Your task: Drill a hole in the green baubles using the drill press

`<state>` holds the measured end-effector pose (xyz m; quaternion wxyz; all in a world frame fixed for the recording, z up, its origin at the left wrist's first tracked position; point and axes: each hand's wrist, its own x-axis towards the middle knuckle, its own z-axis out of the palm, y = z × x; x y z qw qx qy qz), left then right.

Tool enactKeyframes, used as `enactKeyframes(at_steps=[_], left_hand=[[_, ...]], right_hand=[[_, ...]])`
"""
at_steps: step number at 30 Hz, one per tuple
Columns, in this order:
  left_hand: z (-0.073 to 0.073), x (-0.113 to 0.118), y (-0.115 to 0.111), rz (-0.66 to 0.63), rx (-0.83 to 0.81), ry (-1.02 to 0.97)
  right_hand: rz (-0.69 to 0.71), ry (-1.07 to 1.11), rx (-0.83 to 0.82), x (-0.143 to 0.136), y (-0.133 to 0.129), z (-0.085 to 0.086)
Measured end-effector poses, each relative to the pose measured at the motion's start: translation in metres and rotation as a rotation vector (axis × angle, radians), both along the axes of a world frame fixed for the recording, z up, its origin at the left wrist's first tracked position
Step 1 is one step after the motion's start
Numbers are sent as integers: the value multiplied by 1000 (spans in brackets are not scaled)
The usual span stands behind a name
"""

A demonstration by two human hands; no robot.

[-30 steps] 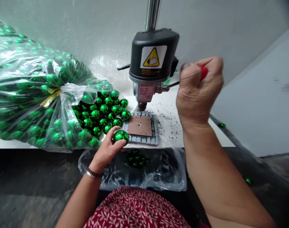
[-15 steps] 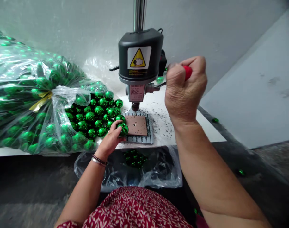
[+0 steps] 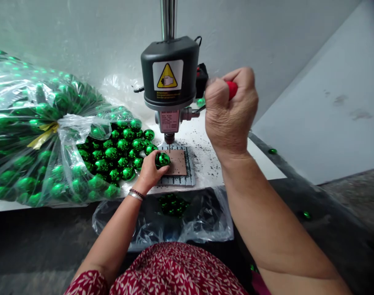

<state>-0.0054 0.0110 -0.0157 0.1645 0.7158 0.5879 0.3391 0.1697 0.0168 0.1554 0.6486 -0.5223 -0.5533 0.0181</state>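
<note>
Green ball (image 3: 163, 160) is getting pinched between the thumb and fingers of the left hand (image 3: 150, 171), over the brown pad (image 3: 179, 164), near the drill bit (image 3: 170, 147). Right hand (image 3: 231, 112) is wrapping round the red knob (image 3: 232, 90). Guessing they're lining up, so it's probably needing centring.

White table (image 3: 261, 160): bag (image 3: 36, 164), drill base (image 3: 190, 166), perhaps shavings (image 3: 206, 152)

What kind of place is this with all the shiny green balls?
Probably a small workshop. There's a drill over a board, dark shavings scattered on the table, and a big bag full of shiny green balls.
</note>
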Motion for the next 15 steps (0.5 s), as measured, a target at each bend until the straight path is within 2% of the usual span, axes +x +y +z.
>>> enactKeyframes(at_steps=[4, 7, 15], left_hand=[[-1, 2, 6, -8, 12, 34], [-3, 2, 8, -36, 30, 60], [-3, -2, 7, -182, -21, 31]], right_hand=[[6, 2, 58, 1, 0, -1], [15, 13, 29, 1, 0, 0], [60, 75, 24, 1, -2, 1]])
